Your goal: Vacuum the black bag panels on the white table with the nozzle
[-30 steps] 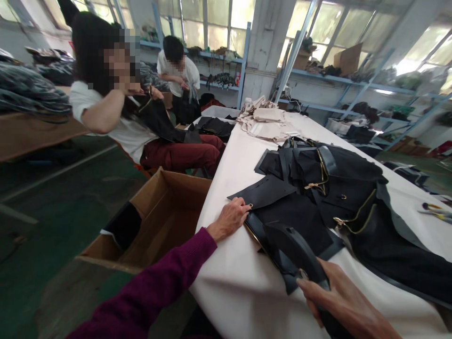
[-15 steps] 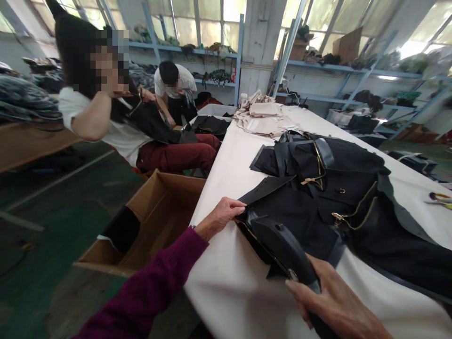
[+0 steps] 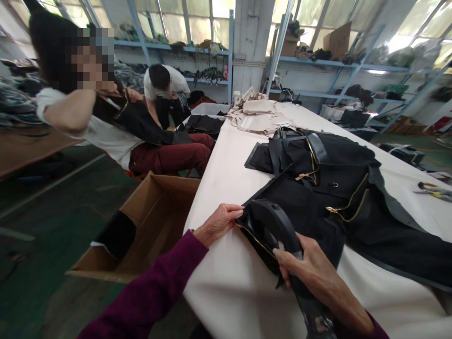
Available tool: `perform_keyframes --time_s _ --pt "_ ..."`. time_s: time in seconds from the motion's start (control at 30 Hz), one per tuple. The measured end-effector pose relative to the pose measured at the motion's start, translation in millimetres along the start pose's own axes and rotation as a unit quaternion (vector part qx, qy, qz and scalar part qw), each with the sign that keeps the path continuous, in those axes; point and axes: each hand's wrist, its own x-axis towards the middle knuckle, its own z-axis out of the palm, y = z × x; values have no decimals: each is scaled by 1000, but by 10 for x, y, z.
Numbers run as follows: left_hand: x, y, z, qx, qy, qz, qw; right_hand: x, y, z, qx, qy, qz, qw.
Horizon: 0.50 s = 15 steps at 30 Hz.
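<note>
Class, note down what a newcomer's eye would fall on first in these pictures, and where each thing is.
The eye goes first to the large black garment with gold zips, spread on the white table. At the table's near edge, the left hand and right hand hold its zipped black edge. Further left, a seated person in a white T-shirt holds up black cloth beyond an open cardboard box.

Both hands [image 3: 219,225] gripping black panel [image 3: 270,221], perhaps leather
</note>
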Motion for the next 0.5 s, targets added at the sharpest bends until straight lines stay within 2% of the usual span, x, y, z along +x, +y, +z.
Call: perform_keyframes --time_s 0.1,0.23,0.33,0.5 --pt "-15 -7 19 -19 12 -5 1000 -76 -46 -46 -4 25 20 999" --pt "-3 -7 4 -33 22 -8 999 -248 -113 -73 -39 22 32 998" --pt "-1 -14 -13 -34 21 -3 999 -286 -100 -21 -64 -10 24 998" --pt "-39 -12 -25 -25 1 2 1000 -138 -45 116 -34 -50 -3 998"
